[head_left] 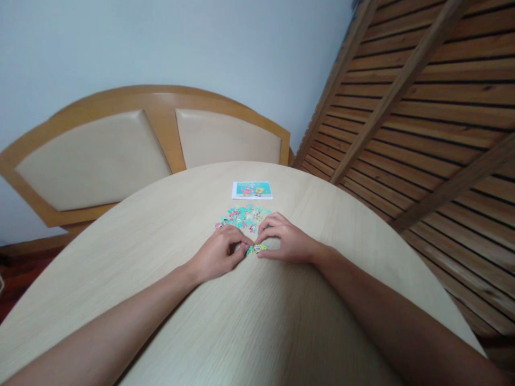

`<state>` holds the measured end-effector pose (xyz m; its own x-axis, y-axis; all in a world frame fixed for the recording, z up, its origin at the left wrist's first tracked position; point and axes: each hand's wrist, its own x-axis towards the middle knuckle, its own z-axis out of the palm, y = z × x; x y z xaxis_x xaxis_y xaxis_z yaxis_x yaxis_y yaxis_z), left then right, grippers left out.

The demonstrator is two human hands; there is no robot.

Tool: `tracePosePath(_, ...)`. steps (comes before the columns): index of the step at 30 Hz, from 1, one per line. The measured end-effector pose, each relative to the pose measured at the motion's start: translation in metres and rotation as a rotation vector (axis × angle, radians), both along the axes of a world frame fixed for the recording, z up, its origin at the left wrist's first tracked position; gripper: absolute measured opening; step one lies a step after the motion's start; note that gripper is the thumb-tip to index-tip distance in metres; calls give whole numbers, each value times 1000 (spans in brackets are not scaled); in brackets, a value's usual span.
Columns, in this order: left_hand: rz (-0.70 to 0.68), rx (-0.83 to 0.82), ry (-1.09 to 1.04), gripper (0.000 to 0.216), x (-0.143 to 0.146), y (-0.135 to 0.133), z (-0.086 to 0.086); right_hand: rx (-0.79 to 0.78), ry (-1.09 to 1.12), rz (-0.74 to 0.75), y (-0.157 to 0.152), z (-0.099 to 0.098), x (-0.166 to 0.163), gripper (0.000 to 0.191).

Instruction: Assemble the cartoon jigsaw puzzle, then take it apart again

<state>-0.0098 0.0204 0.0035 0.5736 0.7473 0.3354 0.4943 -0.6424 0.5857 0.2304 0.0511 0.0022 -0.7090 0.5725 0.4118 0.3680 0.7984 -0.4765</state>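
Observation:
A small cluster of yellow and teal jigsaw puzzle pieces lies flat on the table between my hands. My left hand comes at it from the left, thumb and index finger closed at its left edge on a teal puzzle piece. From the right, my right hand has its thumb at the near edge and its fingertips at the far edge of the yellow part. Just beyond my hands lies a heap of loose puzzle pieces, teal with some pink and yellow. My fingers partly hide the cluster.
A picture card with pink and yellow cartoon figures on teal lies behind the heap. All of this rests on a round pale wooden table. Beyond its far edge stands a cushioned wooden bench back; slatted wood rises at the right.

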Motion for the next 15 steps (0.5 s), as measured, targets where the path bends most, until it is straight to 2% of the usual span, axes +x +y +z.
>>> tracePosePath(15,22,19,12,16,-1,1,-3,40,11,19,-3,1,-5,19)
